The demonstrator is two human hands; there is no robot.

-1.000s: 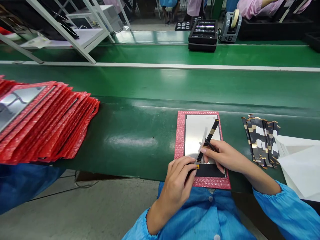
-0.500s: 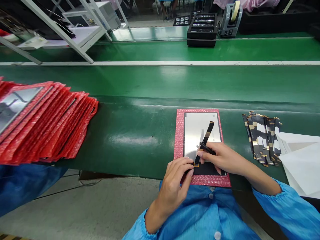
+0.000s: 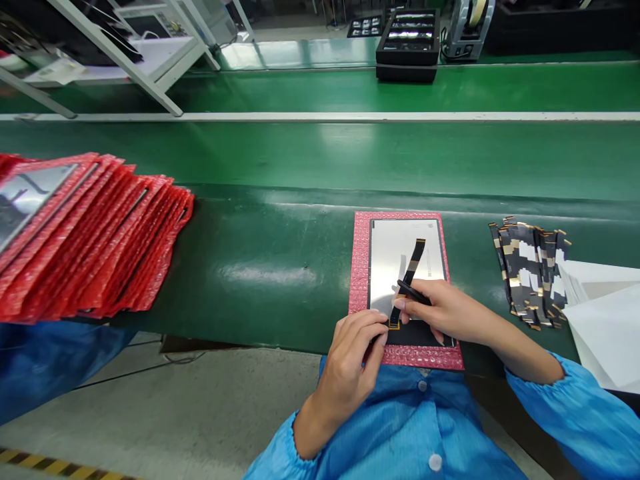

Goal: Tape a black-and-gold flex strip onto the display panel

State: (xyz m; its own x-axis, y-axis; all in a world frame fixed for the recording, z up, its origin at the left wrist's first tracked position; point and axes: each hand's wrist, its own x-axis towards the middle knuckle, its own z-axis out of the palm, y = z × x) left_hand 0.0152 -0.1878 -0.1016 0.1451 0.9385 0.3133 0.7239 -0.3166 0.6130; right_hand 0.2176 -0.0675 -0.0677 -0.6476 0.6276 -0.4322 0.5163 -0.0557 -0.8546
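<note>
Since a second ago our black-and-gold flex ribbon cable (image 3: 413,261) has dropped flatter onto the silver display panel (image 3: 395,257) on its pink bubble-wrap sheet (image 3: 361,267). Our right hand (image 3: 440,312) pinches slim black tweezers (image 3: 413,292) across it; our left hand (image 3: 354,355) presses its lower connector, fingers curled.

green conveyor belt (image 3: 300,160), white metal rack (image 3: 125,53), grey floor (image 3: 175,413).

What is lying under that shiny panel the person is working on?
A pink bubble-wrap sheet lies under the shiny panel, its edges showing all round. The part beneath the panel is covered, so nothing more shows.
</note>
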